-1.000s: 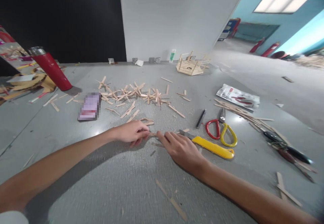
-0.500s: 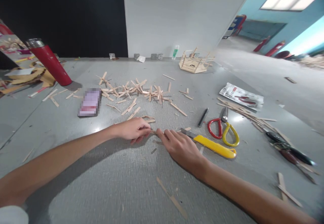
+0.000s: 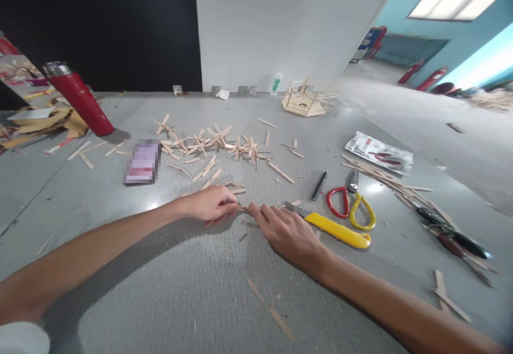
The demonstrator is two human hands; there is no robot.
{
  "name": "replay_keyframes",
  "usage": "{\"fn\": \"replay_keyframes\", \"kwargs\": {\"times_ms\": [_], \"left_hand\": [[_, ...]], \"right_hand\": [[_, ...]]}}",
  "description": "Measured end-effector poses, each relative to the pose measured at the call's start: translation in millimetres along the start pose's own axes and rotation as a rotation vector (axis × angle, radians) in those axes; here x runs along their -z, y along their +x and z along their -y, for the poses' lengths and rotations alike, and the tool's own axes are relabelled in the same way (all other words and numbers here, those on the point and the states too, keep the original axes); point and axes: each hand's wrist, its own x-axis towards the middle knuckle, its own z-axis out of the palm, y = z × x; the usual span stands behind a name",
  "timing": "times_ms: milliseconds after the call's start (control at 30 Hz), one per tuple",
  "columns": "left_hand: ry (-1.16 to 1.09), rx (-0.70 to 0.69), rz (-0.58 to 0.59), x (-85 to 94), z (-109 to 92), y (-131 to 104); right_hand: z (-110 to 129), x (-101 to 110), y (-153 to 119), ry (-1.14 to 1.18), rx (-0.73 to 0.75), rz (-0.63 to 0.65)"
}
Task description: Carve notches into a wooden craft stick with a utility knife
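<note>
Between my two hands runs a thin wooden stick (image 3: 242,209), pinched at its left end by my left hand (image 3: 212,204) and at its right end by my right hand (image 3: 282,228). Most of the stick is hidden by my fingers. Just beyond my left hand lie a few loose sticks (image 3: 235,187). A yellow utility knife (image 3: 336,230), its blade pointing left, rests beside my right hand. Past it are scissors (image 3: 352,204) with one red and one yellow handle, and a black pen (image 3: 319,185).
A pile of wooden sticks (image 3: 216,141) spreads across the table (image 3: 180,295). Left stand a red flask (image 3: 82,100) and a blurred-out phone (image 3: 142,162). A wooden frame model (image 3: 305,103) sits at the back. Right are a white packet (image 3: 380,152) and black-handled pliers (image 3: 452,234).
Both hands keep their pinch on the stick and have hardly moved. The view has shifted slightly, so things on the right appear a little further left.
</note>
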Motion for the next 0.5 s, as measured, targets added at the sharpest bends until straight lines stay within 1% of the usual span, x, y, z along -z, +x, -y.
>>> {"fn": "replay_keyframes", "kwargs": {"times_ms": [100,233,300,367,500], "left_hand": [[-0.012,0.012,-0.005,-0.4,1.1,0.5],[-0.026,0.06,-0.002,0.3,-0.6,0.3],[-0.02,0.062,0.002,0.5,-1.5,0.3],[-0.023,0.054,0.002,0.4,-1.7,0.6],[-0.04,0.043,-0.01,-0.5,-1.1,0.8]], "right_hand": [[-1.5,-2.3,-1.9,0.035,-0.002,-0.049],[-0.1,-0.6,-2.8,-0.011,0.033,-0.126],[0.9,0.0,-2.5,-0.016,0.015,-0.107],[1.7,-0.2,-1.6,0.01,-0.007,-0.062],[2.1,-0.5,0.2,0.035,-0.009,0.0]]}}
